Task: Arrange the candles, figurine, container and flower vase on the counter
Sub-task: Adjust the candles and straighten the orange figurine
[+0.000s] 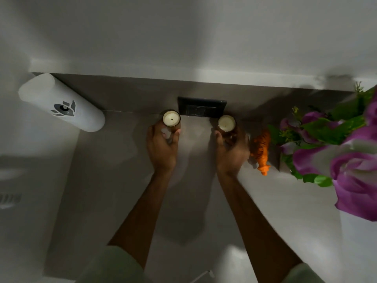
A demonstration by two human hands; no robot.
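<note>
My left hand (162,149) grips a brown glass jar candle (171,119) with white wax, near the back of the grey counter (114,160). My right hand (231,152) holds a second, matching candle (226,123) a short way to the right; this hand is blurred. An orange tiger figurine (262,152) stands just right of my right hand. Purple flowers with green leaves (336,152) fill the right side; their vase is hidden beneath them. A tall white cylindrical container (61,103) with a dark emblem stands at the far left back corner.
A dark wall socket plate (202,108) sits on the back wall between the two candles. A white ledge (183,73) runs above the counter. The counter's left edge drops off near the container, with a pale surface beyond it.
</note>
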